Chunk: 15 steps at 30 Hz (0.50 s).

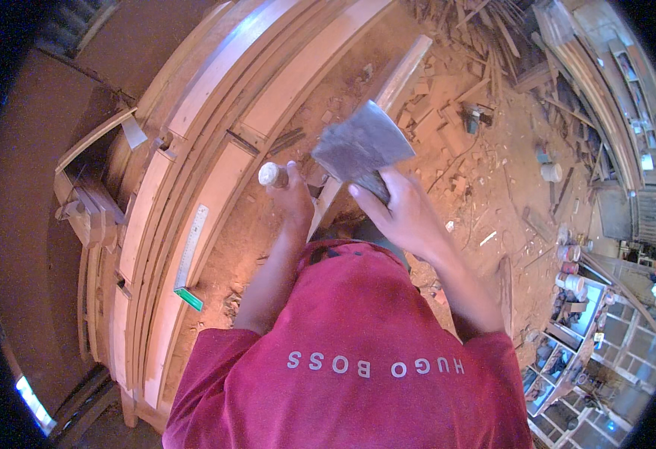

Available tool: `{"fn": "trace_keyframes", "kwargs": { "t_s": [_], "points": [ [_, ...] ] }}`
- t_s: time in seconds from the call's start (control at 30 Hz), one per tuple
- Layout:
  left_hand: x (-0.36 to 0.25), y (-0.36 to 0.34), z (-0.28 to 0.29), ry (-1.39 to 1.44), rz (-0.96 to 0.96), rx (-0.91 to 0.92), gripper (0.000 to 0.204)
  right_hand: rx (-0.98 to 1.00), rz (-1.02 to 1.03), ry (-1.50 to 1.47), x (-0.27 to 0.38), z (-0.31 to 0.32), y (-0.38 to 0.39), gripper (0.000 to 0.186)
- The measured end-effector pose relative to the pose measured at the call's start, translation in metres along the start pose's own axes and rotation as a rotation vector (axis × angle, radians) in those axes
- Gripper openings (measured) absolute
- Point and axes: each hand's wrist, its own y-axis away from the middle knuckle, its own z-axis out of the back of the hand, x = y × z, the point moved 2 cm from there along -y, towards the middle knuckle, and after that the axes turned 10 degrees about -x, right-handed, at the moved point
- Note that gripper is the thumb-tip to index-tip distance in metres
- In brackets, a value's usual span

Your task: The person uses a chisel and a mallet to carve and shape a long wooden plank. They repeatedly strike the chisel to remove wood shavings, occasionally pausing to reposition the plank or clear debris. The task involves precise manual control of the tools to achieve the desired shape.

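Observation:
My right hand is closed round the short dark handle of a hatchet. Its broad grey metal head flares toward the far right and looks slightly blurred. To the left, my left hand grips an upright tool with a pale round handle end, which looks like a chisel; its lower part is hidden by the hand. Beneath both hands runs a narrow wooden beam, reaching away from me toward the far side. The hatchet head hangs over it, a little apart from the handle end.
Long planed boards lie stacked on my left. On them rests a try square with a green stock. Wood scraps litter the dirt floor ahead. A compartmented tool tray and several buckets stand on the right.

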Motion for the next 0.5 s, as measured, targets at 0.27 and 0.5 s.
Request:
{"fn": "trace_keyframes", "kwargs": {
  "t_s": [0.27,0.5],
  "points": [
    [0.01,-0.025,-0.009,0.014,0.069,-0.333,0.038,-0.06,-0.361,-0.075,-0.085,-0.001,0.066,0.032],
    [0.017,-0.073,0.036,-0.114,-0.284,-0.624,0.036,-0.112,-0.68,-0.184,-0.096,0.008,0.098,0.029]
  ]
}}
